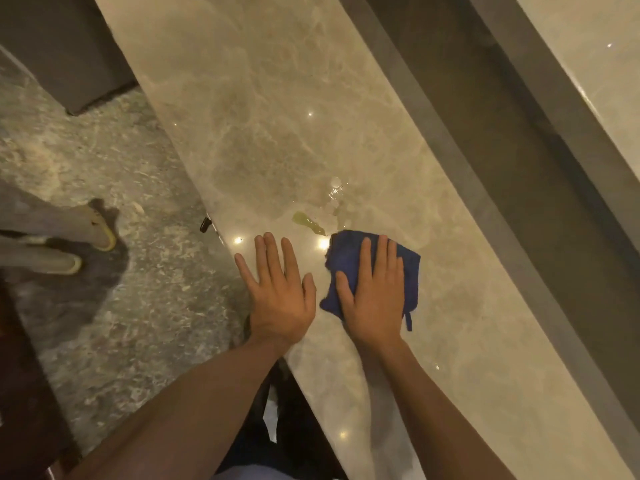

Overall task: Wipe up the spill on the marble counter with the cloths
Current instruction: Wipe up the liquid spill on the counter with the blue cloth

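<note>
Both arms are bare and reach forward from the bottom of the view, side by side. The left hand (pixel 278 291) is flat and wide open, palm down. Its fingers are straight and spread a little, and its thumb sticks out toward the other hand. The right hand (pixel 375 294) is flat and open too, palm down, with its fingers straight and close together. It presses down on a blue cloth (pixel 410 271). Its thumb points toward the left hand. The two hands are just beside each other and do not touch. Both wrists are straight, in line with the arms.
</note>
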